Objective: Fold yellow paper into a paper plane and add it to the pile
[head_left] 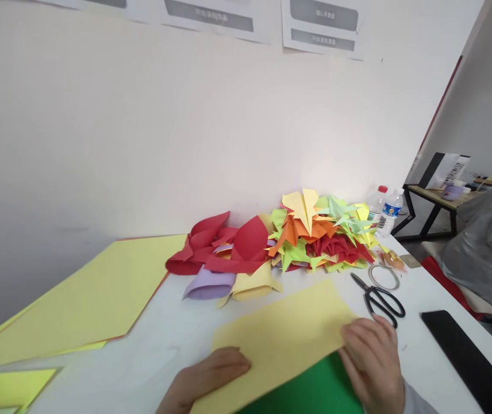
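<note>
Yellow sheet [289,328] overlapping green sheet [310,388], right hand [373,359] fingers pinch its right edge; left hand [211,376] fingers on left part, grip unclear; white desk [120,374], scissors [377,298], pale wall [99,126] behind

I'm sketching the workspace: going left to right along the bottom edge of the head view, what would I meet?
Bright yellow paper, left hand, pale yellow sheet, green sheet, right hand, grey sleeve, black strip.

A head-worn camera looks forward and down, close over the table [142,345], facing the wall [142,126].
</note>
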{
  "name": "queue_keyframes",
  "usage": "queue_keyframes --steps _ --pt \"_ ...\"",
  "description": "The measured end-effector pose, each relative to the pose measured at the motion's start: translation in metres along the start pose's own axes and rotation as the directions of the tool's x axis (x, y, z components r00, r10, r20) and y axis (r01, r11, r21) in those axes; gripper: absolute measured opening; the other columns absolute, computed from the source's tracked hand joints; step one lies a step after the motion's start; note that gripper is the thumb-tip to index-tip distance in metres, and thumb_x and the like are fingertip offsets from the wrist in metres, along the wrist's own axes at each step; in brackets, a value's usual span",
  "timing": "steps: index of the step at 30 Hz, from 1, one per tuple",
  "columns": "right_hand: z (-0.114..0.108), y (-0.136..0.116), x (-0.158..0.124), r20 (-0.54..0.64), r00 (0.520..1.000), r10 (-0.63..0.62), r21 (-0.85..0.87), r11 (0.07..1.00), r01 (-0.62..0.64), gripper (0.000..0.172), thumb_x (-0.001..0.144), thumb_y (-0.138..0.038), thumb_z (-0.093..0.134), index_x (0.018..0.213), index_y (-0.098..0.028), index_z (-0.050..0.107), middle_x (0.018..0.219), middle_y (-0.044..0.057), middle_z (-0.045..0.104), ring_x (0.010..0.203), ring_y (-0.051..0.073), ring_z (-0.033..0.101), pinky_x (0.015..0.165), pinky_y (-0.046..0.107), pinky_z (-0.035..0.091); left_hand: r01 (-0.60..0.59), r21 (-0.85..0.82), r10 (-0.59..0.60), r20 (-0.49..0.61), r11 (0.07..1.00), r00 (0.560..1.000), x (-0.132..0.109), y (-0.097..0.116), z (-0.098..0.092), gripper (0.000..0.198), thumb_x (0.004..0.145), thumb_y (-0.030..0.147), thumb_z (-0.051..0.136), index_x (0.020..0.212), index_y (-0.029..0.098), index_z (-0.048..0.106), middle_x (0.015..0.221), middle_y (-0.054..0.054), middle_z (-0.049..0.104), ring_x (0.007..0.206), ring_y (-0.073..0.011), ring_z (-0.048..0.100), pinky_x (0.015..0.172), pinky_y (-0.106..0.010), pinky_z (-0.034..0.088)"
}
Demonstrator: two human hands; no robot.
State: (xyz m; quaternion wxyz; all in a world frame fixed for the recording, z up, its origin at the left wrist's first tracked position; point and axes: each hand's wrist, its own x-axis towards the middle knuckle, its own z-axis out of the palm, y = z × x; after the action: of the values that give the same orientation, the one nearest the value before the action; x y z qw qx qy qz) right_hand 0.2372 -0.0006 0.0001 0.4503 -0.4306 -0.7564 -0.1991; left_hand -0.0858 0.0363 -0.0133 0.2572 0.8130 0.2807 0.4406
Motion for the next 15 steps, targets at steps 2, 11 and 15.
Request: queue_keyframes --steps 2,11,15 --pt "0.006 0.009 -0.006 -0.11 0.961 0.253 0.035 0.967 -0.251 0.035 0.082 -0.022 0.065 0.116 -0.021 0.057 0.104 0.007 0.067 0.101 0.024 0.059 0.094 0.04 0.039 0.058 -0.049 -0.057 0.02 0.997 0.998 0.004 -0.001 -0.007 0.03 0.09 0.047 0.053 0.103 0.031 0.075 0.095 -0.007 0.076 0.086 -0.0245 0.072 0.075 -0.032 0.061" --pt "0.018 0.034 -0.01 0.245 0.677 0.694 0.465 0.528 -0.71 0.045 0.067 -0.033 0.075 0.108 -0.021 0.061 0.117 0.011 0.062 0.111 0.029 0.057 0.095 0.043 0.046 0.126 -0.178 -0.118 0.057 0.976 0.991 0.002 -0.016 -0.01 0.035 0.084 0.055 0.058 0.089 0.026 0.078 0.087 -0.011 0.076 0.086 -0.0259 0.071 0.081 -0.039 0.059" --pt "0.019 0.035 -0.013 0.25 0.697 0.672 0.44 0.563 -0.7 0.022 0.065 -0.029 0.075 0.085 -0.021 0.069 0.118 0.013 0.06 0.111 0.03 0.058 0.09 0.041 0.05 0.132 -0.182 -0.132 0.014 0.974 0.991 -0.001 -0.013 -0.008 0.043 0.083 0.062 0.055 0.084 0.024 0.076 0.084 -0.011 0.074 0.084 -0.0251 0.07 0.081 -0.039 0.057"
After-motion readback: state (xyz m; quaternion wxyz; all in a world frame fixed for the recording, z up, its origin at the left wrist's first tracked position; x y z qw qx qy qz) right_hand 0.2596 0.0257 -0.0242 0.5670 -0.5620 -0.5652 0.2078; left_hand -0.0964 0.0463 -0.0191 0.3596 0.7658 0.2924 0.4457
